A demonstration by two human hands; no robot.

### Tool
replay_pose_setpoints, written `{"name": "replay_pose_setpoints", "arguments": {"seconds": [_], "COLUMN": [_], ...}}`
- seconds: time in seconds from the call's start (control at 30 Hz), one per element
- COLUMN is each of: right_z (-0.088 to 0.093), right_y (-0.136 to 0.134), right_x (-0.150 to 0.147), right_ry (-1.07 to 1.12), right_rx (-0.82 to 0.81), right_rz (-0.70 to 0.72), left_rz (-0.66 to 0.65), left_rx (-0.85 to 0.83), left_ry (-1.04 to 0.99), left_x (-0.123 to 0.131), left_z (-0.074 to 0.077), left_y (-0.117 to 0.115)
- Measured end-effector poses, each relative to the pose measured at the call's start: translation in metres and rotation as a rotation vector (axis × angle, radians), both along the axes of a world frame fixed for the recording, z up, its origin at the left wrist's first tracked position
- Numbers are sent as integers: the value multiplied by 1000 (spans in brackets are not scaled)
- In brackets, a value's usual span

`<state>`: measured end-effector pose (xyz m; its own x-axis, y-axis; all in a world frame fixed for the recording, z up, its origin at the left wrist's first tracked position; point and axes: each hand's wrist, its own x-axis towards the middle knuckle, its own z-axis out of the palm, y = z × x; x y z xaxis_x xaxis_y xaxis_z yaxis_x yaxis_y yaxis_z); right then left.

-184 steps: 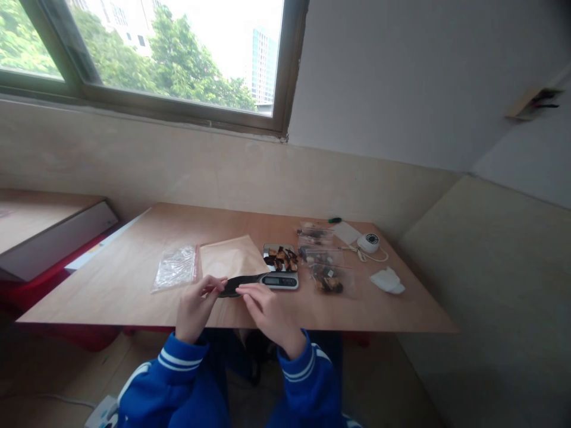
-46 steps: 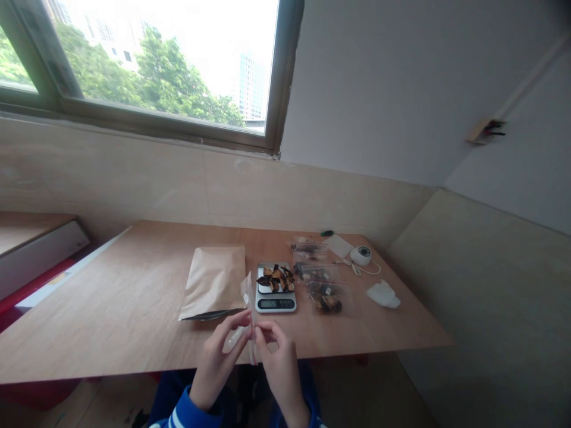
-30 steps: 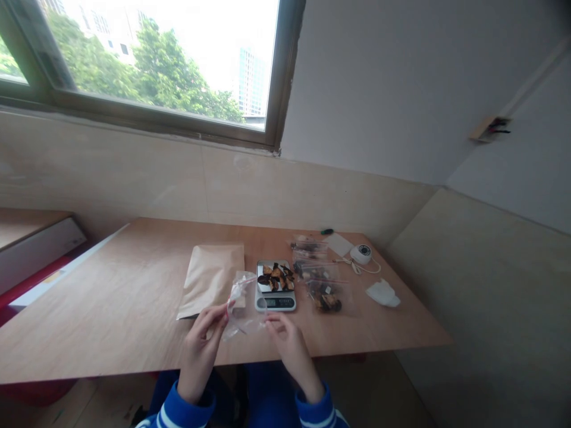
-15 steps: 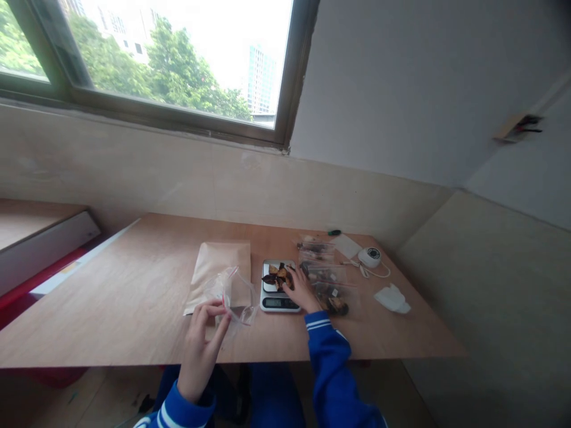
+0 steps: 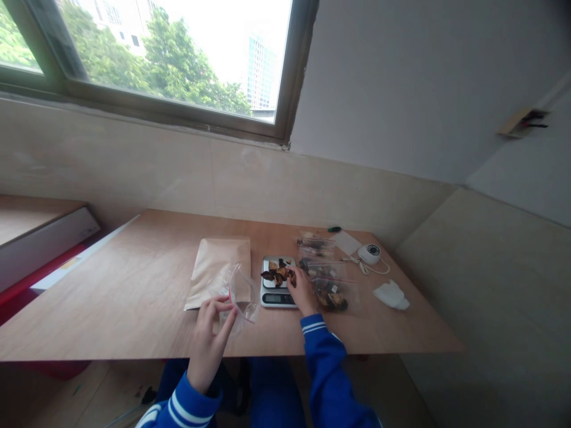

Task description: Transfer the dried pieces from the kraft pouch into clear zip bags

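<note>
My left hand (image 5: 212, 333) pinches the rim of a clear zip-lock bag (image 5: 244, 297) with a red seal line, its mouth spread apart. The bag hangs over the lower right part of a brown kraft paper pouch (image 5: 223, 252). To the right stands a white kitchen scale (image 5: 266, 299) with a dark display. Dried brown slices (image 5: 276, 276), dark at the edges, lie piled on its plate. My right hand (image 5: 303, 292) has its fingers curled round some of the slices at the pile's right side.
Several zip bags of dried goods (image 5: 330, 299) lie right of the scale. Farther right are a white round device (image 5: 369, 254) with a cable, a crumpled white tissue (image 5: 391, 295) and a white sheet (image 5: 347, 243). A green object (image 5: 334, 229) lies by the wall.
My right hand's fingers have drawn together round slices at the pile's right edge. The bag in my left hand has shifted slightly right, its mouth more widely spread.
</note>
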<state>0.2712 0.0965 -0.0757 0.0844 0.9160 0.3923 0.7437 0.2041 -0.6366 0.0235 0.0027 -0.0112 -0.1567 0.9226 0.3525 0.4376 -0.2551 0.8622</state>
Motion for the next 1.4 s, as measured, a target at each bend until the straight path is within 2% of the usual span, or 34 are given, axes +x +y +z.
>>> {"name": "replay_pose_setpoints", "arguments": {"seconds": [0.1, 0.2, 0.3, 0.4, 0.47, 0.53, 0.63, 0.73, 0.87, 0.93, 1.03, 1.1, 1.17, 1.23, 1.33, 1.4], "right_z": [0, 12, 42, 78, 97, 108, 107, 101, 108, 112, 103, 85, 60, 35, 11, 3], "right_y": [1, -1, -11, -31, -43, -52, -58, -58, -58, -54, -38, -22, -4, 13, 33, 40], "right_x": [1, -3, -16, -34, -45, -54, -65, -77, -86, -82, -63, -47, -32, -21, -11, -8], "right_ry": [58, 228, 568, 859, 817, 655, 434, 342, 363, 468, 542, 383, 134, -36, -152, -156], "right_rx": [11, 33, 40, -88, -234, -330, -370, -372, -298, -203, -31, 26, -59, -242, -407, -390], "right_rz": [-47, -55, 20, 273, 456, 537, 468, 436, 543, 466, 240, 182, 197, 182, 168, 193], "left_rz": [38, 30, -9, -50, -75, -106, -157, -186, -122, -83, -49, -39, -32, -29, -35, -42], "left_rx": [23, 20, 19, 22, -5, -51, -111, -151, -187, -200, -215, -216, -212, -208, -197, -189], "left_ry": [-25, -41, -71, -115, -160, -230, -375, -489, -536, -529, -529, -536, -533, -522, -497, -483], "left_x": [6, 12, 19, 24, 26, 27, 30, 31, 28, 25, 19, 17, 15, 14, 13, 12], "left_z": [-2, -4, -8, -13, -17, -20, -22, -22, -22, -23, -25, -28, -29, -30, -29, -28], "left_y": [1, 2, 5, 8, 9, 8, 4, 1, 2, 3, 6, 8, 8, 8, 7, 7]}}
